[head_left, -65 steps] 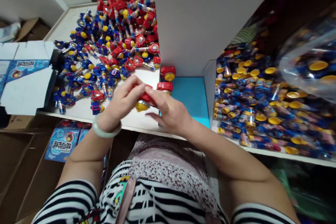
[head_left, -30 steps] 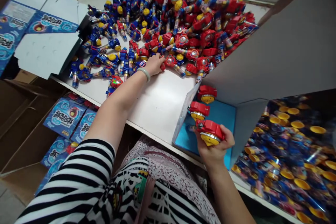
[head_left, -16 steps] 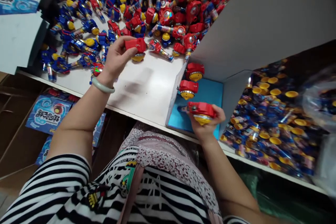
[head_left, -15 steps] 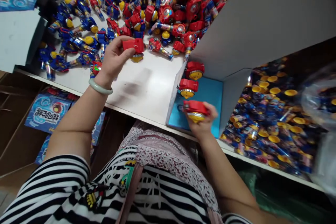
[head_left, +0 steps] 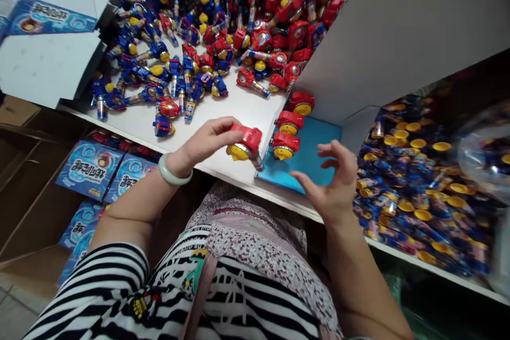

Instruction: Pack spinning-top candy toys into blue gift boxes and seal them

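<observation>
Left hand [head_left: 207, 141] at frame centre, fingers pinched round red toy top [head_left: 244, 142] with yellow tip, held just above near desk [head_left: 139, 122] edge, beside left wall of open box [head_left: 306, 156]. Right hand [head_left: 334, 180] spread wide, holding nothing, hovering over blue box floor (lower right of centre). Three red tops [head_left: 287, 122] lined along box's left wall. Heap of red and blue toys [head_left: 223, 26] fills upper centre. Flat printed cartons [head_left: 43, 37] upper left.
</observation>
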The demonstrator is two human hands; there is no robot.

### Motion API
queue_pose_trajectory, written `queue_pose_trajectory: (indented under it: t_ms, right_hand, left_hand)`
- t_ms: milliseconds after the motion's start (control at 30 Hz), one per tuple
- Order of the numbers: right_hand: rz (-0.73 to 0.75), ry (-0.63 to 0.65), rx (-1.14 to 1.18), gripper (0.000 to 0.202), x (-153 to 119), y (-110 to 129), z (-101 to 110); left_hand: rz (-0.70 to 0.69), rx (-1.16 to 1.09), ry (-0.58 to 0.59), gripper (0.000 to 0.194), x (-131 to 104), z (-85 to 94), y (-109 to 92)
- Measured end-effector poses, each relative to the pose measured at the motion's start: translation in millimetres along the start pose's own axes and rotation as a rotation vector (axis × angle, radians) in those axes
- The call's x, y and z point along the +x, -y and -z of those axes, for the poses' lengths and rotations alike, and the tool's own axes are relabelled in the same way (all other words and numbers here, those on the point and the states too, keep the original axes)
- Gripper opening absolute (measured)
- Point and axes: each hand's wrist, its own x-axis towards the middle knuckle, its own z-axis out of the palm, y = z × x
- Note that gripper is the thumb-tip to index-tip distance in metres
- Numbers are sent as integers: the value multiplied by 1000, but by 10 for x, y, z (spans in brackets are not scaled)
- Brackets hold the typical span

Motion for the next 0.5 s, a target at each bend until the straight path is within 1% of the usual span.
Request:
queue_pose_trajectory:
  t_ms: [67,133,167,200,233,267,300,333,367,400,433,467,500]
  right_hand:
    - [36,62,77,96,-16,231,50]
    - [56,117,132,88,-65,318,20]
    - [51,87,133,83,-101,297,-3]
    - [41,26,120,80,-145,240,-23]
    - [26,-45,97,78,-196,158,-39]
    - [11,-105,70,77,-249,64,-52]
    - [3,-147,46,76,-302,-28,-67]
    - [9,-164,31,75,-352,-107,-87]
    - [25,-162,30,73,-395,-165,-112]
    - [42,-145,43,72,-430,-199,-140]
    - [52,-131,69,72,-456,-210,-166]
    - [55,-114,96,72,-475,-201,-186]
    - [50,-90,112,73,-489,-180,-197]
  left_hand:
    - [2,57,78,45,-42,-261,-125]
    - [-24,100,143,43,-51,-450,-176]
    - [-39,109,172,42,-31,-477,-158]
    - [-54,116,181,40,11,-444,-105]
    - [-73,132,152,40,78,-345,-15]
    - [-92,169,81,42,167,-184,107]
    - [-113,240,-45,44,273,27,256]
    - [-144,345,-213,45,387,270,419]
    - [-145,473,-352,43,499,521,584]
    - [-114,620,-462,40,602,760,738]
    - [-69,738,-513,39,689,969,871]
    - [-46,802,-537,39,757,1135,976]
    - [-25,848,-537,40,804,1255,1052]
